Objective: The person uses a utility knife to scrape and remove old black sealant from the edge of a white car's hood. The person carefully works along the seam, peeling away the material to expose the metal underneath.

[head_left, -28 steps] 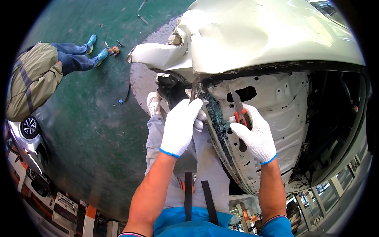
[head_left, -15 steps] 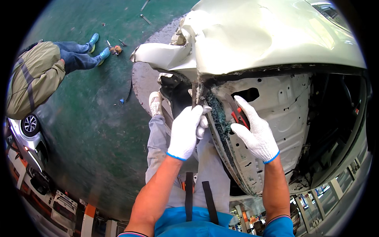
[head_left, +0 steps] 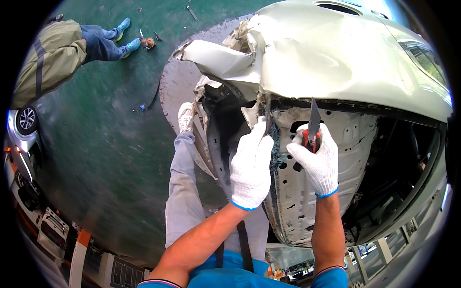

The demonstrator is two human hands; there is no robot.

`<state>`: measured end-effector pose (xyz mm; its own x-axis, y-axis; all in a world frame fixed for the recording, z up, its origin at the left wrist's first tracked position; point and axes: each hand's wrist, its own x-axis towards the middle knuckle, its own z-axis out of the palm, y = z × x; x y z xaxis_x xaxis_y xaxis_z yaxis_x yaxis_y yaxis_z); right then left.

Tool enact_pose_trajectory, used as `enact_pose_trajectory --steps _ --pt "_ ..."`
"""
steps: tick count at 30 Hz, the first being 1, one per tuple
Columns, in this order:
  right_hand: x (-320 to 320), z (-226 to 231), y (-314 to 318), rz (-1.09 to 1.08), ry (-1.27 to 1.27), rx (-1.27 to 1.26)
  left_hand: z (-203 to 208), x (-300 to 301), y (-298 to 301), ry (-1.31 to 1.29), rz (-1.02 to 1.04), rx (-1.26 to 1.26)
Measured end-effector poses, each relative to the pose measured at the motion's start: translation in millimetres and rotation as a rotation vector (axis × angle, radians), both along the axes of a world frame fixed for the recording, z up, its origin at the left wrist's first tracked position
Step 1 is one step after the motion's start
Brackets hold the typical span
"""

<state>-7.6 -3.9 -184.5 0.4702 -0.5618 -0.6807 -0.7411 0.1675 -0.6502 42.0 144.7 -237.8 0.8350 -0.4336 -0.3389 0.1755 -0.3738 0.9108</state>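
My right hand (head_left: 321,161), in a white knit glove with a blue cuff, is closed round the red and black handle of a knife (head_left: 314,117). Its pointed grey blade stands up toward the body panel's lower edge. My left hand (head_left: 250,165), gloved alike, has its fingers stretched forward, their tips at a dark, torn metal seam (head_left: 267,108) on the damaged car. Whether the fingertips touch the seam is hard to tell. Beyond both hands spreads the dented pale car body panel (head_left: 312,62). Under my right hand lies the bare inner metal panel (head_left: 353,144).
Crushed bodywork (head_left: 218,57) juts out at the far left of the car. Broken glass (head_left: 276,158) lines the seam between my hands. A person (head_left: 53,60) stands on the green floor (head_left: 110,158) near some small debris (head_left: 148,43). Another car (head_left: 26,137) is parked at left.
My left hand has moved forward and right, its fingers straightening toward the seam. My right hand has turned the knife so its blade points up. The view has shifted a little.
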Motion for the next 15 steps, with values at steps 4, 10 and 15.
enact_pose_trajectory --steps 4,10,15 --pt "22 -4 1 -0.002 -0.035 -0.131 6 3 -1 0.012 -0.024 0.029" --pt "42 -17 4 -0.069 -0.070 -0.213 -9 1 1 -0.271 -0.080 0.072" --pt "43 -28 7 -0.196 -0.125 -0.202 1 15 8 0.004 -0.121 -0.071"
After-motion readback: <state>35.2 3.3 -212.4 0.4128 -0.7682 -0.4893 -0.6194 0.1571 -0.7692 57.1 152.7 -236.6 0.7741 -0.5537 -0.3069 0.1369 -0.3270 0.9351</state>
